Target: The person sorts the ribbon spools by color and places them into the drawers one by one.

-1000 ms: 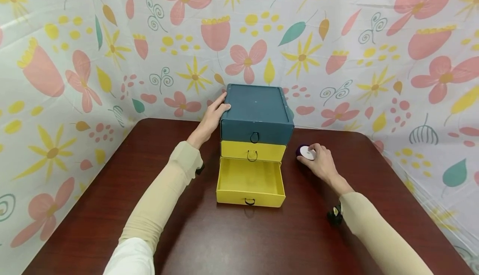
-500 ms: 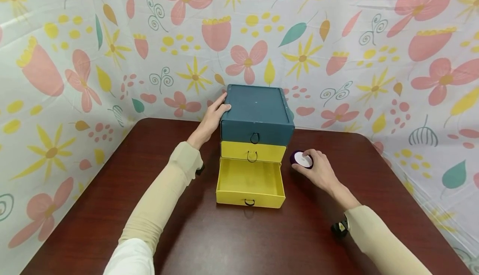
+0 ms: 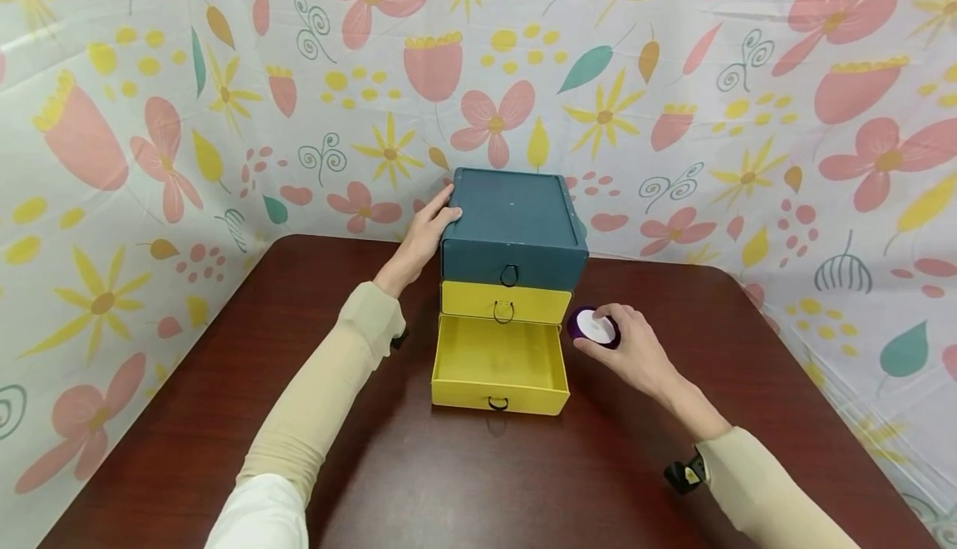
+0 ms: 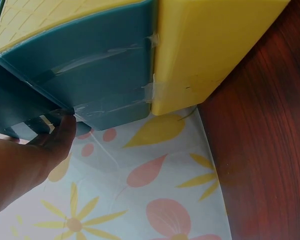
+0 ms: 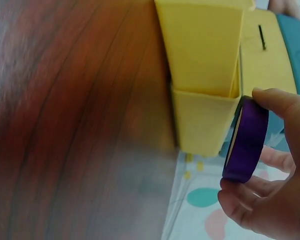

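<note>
My right hand (image 3: 635,356) holds a roll of purple ribbon (image 3: 595,327) with a white round face, just right of a small drawer tower. In the right wrist view, thumb and fingers grip opposite edges of the shiny purple ribbon band (image 5: 250,142). My left hand (image 3: 422,242) rests against the left side of the tower's teal top unit (image 3: 516,213), thumb at the upper edge. Below sit two yellow drawers; the middle one (image 3: 463,300) is closed. The bottom drawer (image 3: 478,394) is pulled out toward me, and nothing shows inside it.
The tower stands on a dark reddish-brown wooden table (image 3: 441,482). Flower-printed cloth (image 3: 493,59) hangs behind and along both sides. Each drawer front carries a dark ring pull, such as the teal drawer's pull (image 3: 509,275).
My right hand has carried the ribbon roll left and slightly toward me, closer to the open bottom drawer. The left hand and the drawers have stayed put.
</note>
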`<act>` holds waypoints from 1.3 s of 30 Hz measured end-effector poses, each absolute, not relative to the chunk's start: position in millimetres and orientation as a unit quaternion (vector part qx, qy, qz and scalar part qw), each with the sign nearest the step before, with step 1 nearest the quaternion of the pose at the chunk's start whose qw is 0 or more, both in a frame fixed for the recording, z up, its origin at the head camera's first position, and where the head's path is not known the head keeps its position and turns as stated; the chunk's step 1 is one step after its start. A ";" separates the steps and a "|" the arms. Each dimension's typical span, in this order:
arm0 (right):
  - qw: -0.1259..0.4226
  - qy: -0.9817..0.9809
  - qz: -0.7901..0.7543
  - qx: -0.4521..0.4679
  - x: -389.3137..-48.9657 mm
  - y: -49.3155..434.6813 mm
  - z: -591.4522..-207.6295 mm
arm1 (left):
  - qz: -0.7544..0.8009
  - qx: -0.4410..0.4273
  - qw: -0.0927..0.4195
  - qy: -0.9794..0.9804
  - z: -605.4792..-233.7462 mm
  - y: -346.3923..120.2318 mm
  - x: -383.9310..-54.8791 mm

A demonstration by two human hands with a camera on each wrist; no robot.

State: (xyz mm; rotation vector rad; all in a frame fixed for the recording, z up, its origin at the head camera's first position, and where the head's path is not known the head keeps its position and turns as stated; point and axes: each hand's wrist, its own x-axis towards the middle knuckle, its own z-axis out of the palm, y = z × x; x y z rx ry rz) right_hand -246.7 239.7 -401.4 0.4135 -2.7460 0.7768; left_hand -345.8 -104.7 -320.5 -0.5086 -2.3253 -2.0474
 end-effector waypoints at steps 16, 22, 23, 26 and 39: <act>0.130 -0.936 0.269 0.187 -221.4 212.3 -394.4 | -0.639 -0.164 0.005 -0.752 -318.0 -103.7 -345.6; 0.137 -0.928 0.267 0.221 -217.4 194.3 -394.1 | -0.639 -0.164 0.009 -0.751 -318.4 -104.2 -346.1; 0.136 -0.927 0.267 0.225 -217.2 191.1 -394.6 | -0.639 -0.164 0.008 -0.751 -318.5 -104.2 -346.2; 0.133 -0.926 0.263 0.237 -217.4 182.0 -397.1 | -0.642 -0.164 0.007 -0.749 -319.2 -104.1 -345.9; 0.161 -0.921 0.241 0.262 -221.6 155.1 -407.9 | -0.644 -0.163 0.008 -0.747 -320.2 -103.1 -343.9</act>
